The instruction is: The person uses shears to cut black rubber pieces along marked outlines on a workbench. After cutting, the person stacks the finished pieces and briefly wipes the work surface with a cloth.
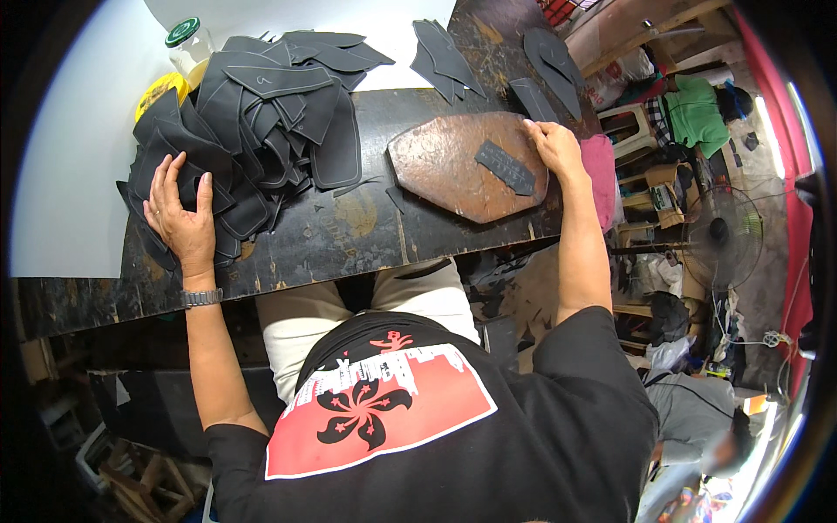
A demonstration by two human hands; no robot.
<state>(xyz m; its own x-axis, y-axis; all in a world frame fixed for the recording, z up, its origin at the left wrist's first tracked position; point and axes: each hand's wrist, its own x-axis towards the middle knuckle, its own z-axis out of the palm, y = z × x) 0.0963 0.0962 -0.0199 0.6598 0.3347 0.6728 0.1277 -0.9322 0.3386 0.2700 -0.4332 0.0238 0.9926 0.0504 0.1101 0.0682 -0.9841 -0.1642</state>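
Observation:
My left hand lies with its fingers spread on the left side of a heap of black cut pieces, which look like leather or synthetic sheet with pale edge lines. My right hand is closed around the right edge of a worn brown wooden board; part of its grip is hidden. On that board lies a small dark elongated piece with light markings. Beside the board's far right corner, near my right fingertips, is a flat black piece.
A glass jar with green lid and a yellow round container stand behind the heap. More black pieces lie at the back. Thin scraps rest on the dark table. A fan and two people are at the right.

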